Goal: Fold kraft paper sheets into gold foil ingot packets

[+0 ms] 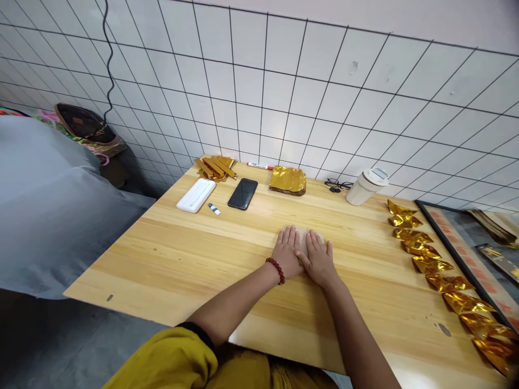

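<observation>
My left hand (287, 249) and my right hand (318, 259) lie flat, side by side, pressing on a pale sheet of paper (304, 236) in the middle of the wooden table (170, 254). The fingers of both hands are stretched out and point away from me. Most of the sheet is hidden under the palms. A red bead bracelet (276, 269) circles my left wrist. Farther back, straight ahead, sits a stack of gold foil sheets (287, 180).
At the back left are a white power bank (196, 195), a black phone (243, 193), a small glue tube (214, 208), gold strips (215, 167) and a red pen (260, 166). A pale cup (365, 186) and glasses (337, 185) stand back right. Several folded gold pieces (438, 266) line the right edge.
</observation>
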Tool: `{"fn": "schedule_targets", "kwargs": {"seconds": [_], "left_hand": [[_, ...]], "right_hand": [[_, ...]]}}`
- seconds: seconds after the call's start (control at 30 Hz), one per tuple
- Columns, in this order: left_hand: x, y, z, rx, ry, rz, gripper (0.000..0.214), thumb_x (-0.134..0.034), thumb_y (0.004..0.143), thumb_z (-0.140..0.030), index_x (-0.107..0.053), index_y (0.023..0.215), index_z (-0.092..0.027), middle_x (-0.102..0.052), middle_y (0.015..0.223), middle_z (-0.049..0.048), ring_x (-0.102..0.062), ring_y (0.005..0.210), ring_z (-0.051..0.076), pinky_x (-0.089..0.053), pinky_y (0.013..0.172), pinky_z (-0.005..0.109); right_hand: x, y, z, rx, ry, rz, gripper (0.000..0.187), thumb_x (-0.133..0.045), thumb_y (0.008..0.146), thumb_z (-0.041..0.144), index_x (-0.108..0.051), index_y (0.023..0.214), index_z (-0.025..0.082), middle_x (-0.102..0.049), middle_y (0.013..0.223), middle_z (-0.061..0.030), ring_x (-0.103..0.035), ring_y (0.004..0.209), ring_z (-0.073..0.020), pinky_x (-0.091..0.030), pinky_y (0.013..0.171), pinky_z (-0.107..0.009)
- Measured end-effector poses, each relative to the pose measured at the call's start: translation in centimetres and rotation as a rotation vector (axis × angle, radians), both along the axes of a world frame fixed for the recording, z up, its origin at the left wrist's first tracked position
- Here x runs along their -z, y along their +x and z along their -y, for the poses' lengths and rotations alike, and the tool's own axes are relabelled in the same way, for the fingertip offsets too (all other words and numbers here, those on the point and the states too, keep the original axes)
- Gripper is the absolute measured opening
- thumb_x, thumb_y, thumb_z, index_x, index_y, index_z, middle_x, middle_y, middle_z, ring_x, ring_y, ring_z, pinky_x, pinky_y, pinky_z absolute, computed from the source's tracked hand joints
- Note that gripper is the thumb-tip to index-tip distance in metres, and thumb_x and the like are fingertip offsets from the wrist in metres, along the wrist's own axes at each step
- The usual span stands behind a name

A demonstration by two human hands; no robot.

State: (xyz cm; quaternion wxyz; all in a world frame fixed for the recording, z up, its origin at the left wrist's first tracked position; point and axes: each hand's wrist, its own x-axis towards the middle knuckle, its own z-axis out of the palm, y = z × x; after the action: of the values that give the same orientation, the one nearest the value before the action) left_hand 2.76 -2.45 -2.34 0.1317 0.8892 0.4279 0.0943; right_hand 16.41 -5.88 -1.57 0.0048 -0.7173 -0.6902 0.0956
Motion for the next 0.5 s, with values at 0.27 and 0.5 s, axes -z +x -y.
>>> {"fn": "schedule_targets", "kwargs": {"seconds": [0.27, 0.5], "left_hand": [[-0.7, -1.4, 0.0, 0.061, 0.009, -0.079, 0.094, -0.048, 0.08, -0.06, -0.026, 0.149, -0.001, -0.015, 0.159, 0.0224, -0.011, 0.149, 0.033, -0.005, 0.12, 0.052], [-0.2, -5.0, 3.0, 0.099, 0.099, -0.07, 0.101, -0.031, 0.082, -0.078, -0.027, 0.15, -0.004, -0.022, 0.158, 0.0224, -0.016, 0.148, 0.033, -0.007, 0.118, 0.057]], "right_hand": [[0.6, 0.2, 2.5, 0.056, 0.002, 0.115, 0.072, -0.023, 0.098, 0.053, -0.02, 0.153, 0.007, -0.011, 0.16, -0.0139, -0.011, 0.149, -0.0241, -0.006, 0.117, -0.057], [2.2, -0.1, 6.6, -0.115, 0.18, 0.112, 0.082, -0.025, 0.094, 0.065, -0.022, 0.153, 0.008, -0.023, 0.157, -0.0195, -0.017, 0.147, -0.03, -0.005, 0.115, -0.062]]}}
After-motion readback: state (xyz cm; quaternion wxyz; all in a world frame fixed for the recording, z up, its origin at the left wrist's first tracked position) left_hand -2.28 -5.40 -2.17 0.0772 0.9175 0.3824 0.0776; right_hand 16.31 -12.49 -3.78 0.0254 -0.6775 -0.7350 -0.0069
